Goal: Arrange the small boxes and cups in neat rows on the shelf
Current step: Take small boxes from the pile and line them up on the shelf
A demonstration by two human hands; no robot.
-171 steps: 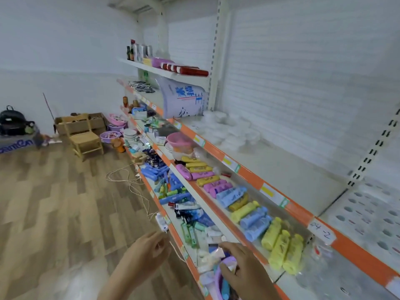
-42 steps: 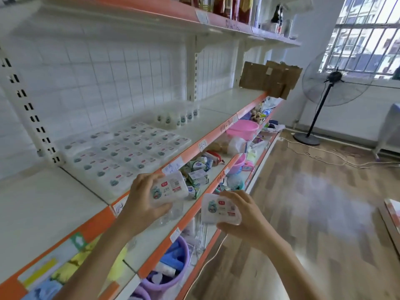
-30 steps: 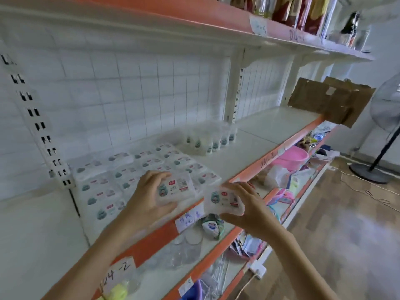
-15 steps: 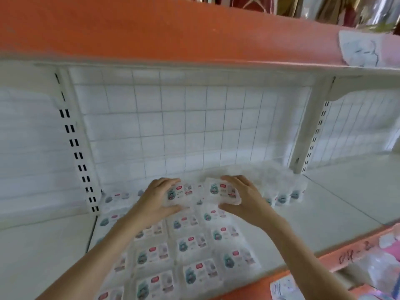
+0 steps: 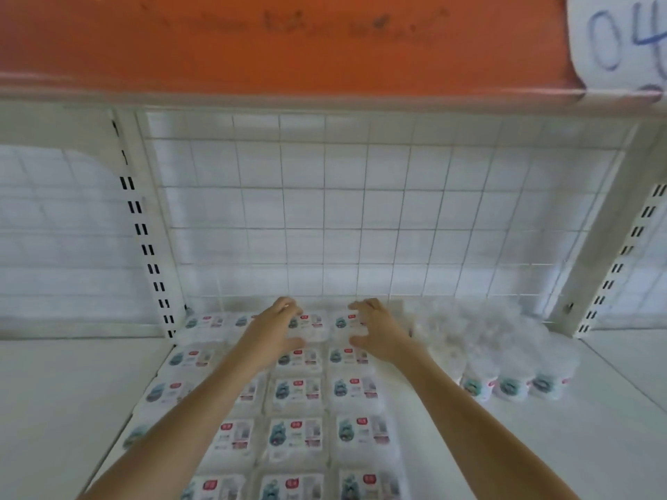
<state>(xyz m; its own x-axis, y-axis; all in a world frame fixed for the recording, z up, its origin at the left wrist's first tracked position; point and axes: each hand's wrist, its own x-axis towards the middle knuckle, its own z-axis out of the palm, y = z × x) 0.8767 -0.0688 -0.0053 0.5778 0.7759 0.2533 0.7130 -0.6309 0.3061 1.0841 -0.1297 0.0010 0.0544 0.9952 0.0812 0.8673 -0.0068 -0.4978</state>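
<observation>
Left hand grip, right hand grip curled round back-row boxes; labels blurred; tag reads "04".

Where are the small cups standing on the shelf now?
In the head view, the small cups stand right of the rows of small boxes, grouped back toward the wire grid.

The place was a shop. A white metal display shelf with a white wire-grid back panel carried an orange price strip, a handwritten paper number label and rows of identical small white packaged boxes.
</observation>
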